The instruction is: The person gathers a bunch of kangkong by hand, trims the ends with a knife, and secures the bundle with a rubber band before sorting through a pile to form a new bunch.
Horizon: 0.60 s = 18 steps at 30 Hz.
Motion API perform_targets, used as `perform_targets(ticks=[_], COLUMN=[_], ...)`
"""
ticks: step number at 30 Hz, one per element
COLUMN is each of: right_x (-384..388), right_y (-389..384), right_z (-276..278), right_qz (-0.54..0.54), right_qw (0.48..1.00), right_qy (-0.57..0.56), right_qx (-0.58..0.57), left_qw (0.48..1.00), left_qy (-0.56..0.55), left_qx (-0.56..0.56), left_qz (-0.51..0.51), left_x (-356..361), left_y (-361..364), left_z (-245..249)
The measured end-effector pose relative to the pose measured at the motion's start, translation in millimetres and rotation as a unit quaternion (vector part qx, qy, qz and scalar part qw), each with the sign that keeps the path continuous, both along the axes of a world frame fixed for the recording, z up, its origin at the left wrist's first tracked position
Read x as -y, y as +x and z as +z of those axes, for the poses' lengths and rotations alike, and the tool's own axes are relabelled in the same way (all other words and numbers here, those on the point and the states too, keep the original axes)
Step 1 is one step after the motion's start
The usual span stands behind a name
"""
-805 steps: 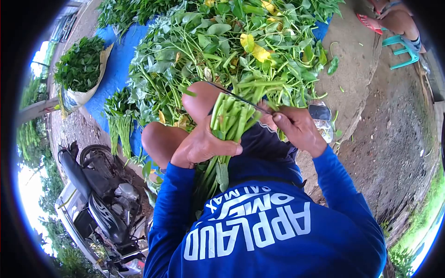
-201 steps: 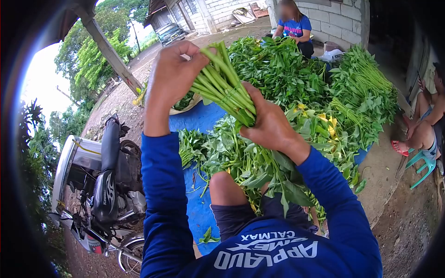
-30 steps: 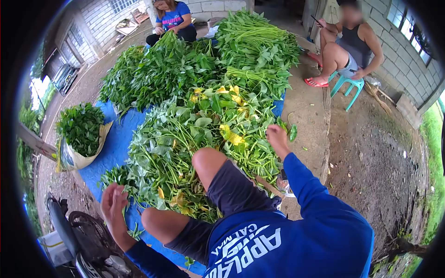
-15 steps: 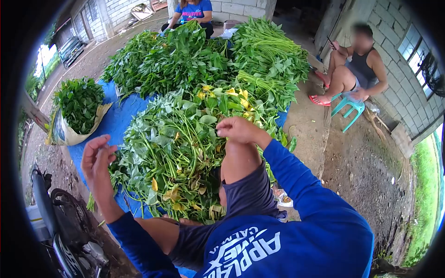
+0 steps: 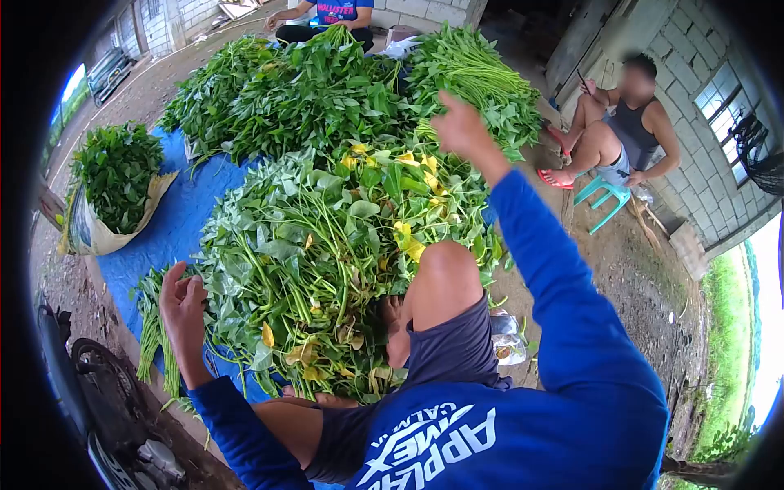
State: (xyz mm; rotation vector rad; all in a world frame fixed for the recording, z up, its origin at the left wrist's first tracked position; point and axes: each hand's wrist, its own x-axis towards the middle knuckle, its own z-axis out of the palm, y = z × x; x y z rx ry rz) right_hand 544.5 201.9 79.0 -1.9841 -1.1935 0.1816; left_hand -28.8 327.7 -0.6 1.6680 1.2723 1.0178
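A big loose heap of green leafy stems with some yellow leaves lies on a blue tarp before me. My left hand is at the heap's left edge, its fingers curled and apart, with nothing seen in it. Beneath and beside it lie stems in a small bundle. My right hand is raised over the right side of the heap, near the light green stems. Its fingers look folded together, and whatever they might hold is too small to make out.
Bundled greens stand at the back, more stems at back right. A filled sack is at left, above a motorcycle. One person sits on a green stool at right; another person is behind the greens.
My right hand has moved up and to the right, away from the heap's middle. My left hand is slightly lower. The bundle of stems at left shows more, and the view has shifted.
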Motion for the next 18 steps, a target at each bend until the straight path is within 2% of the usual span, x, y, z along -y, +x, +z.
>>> perform_targets(ticks=[1,2,4,6,7,9,11,13,14,15,16,18], right_x=[-15,-33,-63,-85,-98,-124,-123,-123,-117,-109,-112,-102], right_y=[9,26,82,102,96,87,23,-33,-66,-103,-117,-162], right_z=[44,69,92,90,72,24,-45,-119,-145,-167,-211,-254], right_qz=[-0.067,-0.086,-0.072,-0.076,-0.041,0.050,0.136,0.172,0.198,0.190,0.188,0.128], right_qw=[0.996,0.993,0.986,0.986,0.985,0.979,0.967,0.928,0.916,0.925,0.916,0.901], right_qy=[-0.056,-0.068,-0.073,-0.038,-0.056,-0.128,-0.147,-0.266,-0.306,-0.315,-0.335,-0.408], right_qx=[0.004,-0.038,-0.129,-0.140,-0.158,-0.151,-0.158,-0.197,-0.169,-0.092,-0.114,-0.069], left_qw=[1.000,0.999,0.999,0.998,0.996,0.986,0.990,0.994,0.995,0.995,0.996,0.995], left_qy=[0.015,0.029,0.043,0.040,0.085,0.157,0.111,0.068,0.065,0.062,0.060,0.077], left_qx=[-0.007,-0.013,-0.027,0.031,-0.025,-0.042,-0.060,-0.033,-0.025,-0.025,-0.024,-0.017], left_qz=[-0.008,-0.015,-0.017,-0.041,-0.001,0.021,0.066,0.073,0.076,0.072,0.068,0.062], left_x=[0,0,-1,-10,-1,-7,-6,-10,-7,-7,-8,-10], left_y=[2,4,3,-1,2,-1,1,4,8,8,7,1], left_z=[-2,-4,-10,-20,-8,-5,7,6,10,8,6,1])
